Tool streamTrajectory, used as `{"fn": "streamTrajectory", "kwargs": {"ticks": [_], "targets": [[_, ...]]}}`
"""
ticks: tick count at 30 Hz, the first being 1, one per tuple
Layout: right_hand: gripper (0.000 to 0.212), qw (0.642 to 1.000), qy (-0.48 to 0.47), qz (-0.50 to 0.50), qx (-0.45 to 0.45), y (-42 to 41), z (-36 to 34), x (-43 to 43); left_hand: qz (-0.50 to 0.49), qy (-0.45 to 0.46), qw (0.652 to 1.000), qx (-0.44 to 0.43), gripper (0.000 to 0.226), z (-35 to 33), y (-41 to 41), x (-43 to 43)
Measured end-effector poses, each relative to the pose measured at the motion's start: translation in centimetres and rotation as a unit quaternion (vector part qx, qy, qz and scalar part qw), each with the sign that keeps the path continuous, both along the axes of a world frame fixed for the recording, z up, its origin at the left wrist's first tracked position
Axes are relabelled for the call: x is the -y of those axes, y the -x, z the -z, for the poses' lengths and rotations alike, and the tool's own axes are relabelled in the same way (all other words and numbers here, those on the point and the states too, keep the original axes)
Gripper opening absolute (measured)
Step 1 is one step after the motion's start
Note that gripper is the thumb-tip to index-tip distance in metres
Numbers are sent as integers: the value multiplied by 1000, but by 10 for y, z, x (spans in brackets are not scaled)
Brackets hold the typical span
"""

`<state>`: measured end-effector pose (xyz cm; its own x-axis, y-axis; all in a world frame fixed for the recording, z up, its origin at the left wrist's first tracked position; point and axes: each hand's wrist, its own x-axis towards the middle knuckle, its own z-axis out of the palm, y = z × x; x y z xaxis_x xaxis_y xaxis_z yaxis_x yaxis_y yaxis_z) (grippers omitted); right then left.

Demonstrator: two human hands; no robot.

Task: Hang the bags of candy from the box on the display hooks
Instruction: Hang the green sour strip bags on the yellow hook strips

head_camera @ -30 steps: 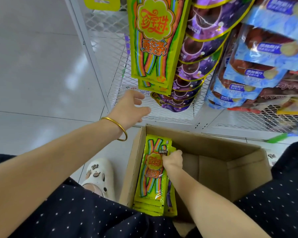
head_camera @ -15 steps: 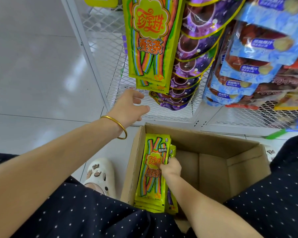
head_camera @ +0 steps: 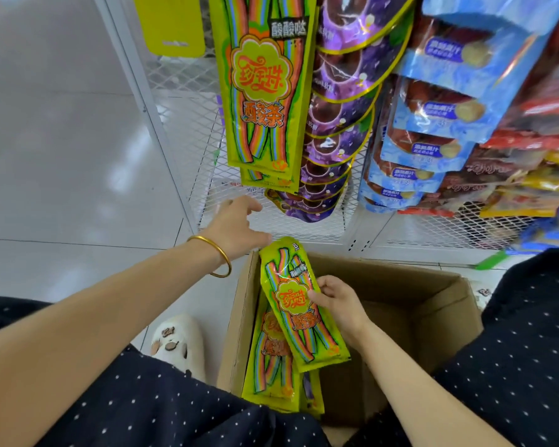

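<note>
Pinching glossy lime-green candy bag [head_camera: 300, 308] mid-length with right hand [head_camera: 339, 304], thumb on the front, bag tilted over left side of open cardboard box [head_camera: 400, 285]. Holding left hand [head_camera: 236, 227] out far-left, fingers loosely spread, gripping nothing, just below flat matching bags [head_camera: 262, 91] hung on white wire-mesh rack [head_camera: 188, 108]. Spare bags [head_camera: 271, 359] upright against box's left wall.

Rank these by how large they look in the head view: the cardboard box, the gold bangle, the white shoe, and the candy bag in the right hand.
1. cardboard box
2. held candy bag, which is raised nearer the camera than the shoe
3. white shoe, partly hidden
4. gold bangle
</note>
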<state>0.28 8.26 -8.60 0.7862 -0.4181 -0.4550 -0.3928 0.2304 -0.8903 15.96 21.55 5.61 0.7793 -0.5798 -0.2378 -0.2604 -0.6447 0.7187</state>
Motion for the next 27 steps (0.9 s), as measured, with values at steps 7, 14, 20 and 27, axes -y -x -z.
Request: {"fn": "streamTrajectory", "kwargs": {"ticks": [7, 14, 20, 27], "targets": [[7, 994, -11, -23, 103, -12, -77, 14, 17, 31, 998, 52, 45, -20, -1, 2], [39, 952, 165, 30, 256, -27, -147, 9, 24, 111, 991, 72, 19, -70, 5, 7], [18, 825, 445, 8, 348, -57, -229, 1, -14, 252, 967, 33, 2, -130, 4, 9], [27, 781, 477, 48, 399, -97, -325, 11, -52, 362, 914, 176, 5, -202, -28, 25]]}}
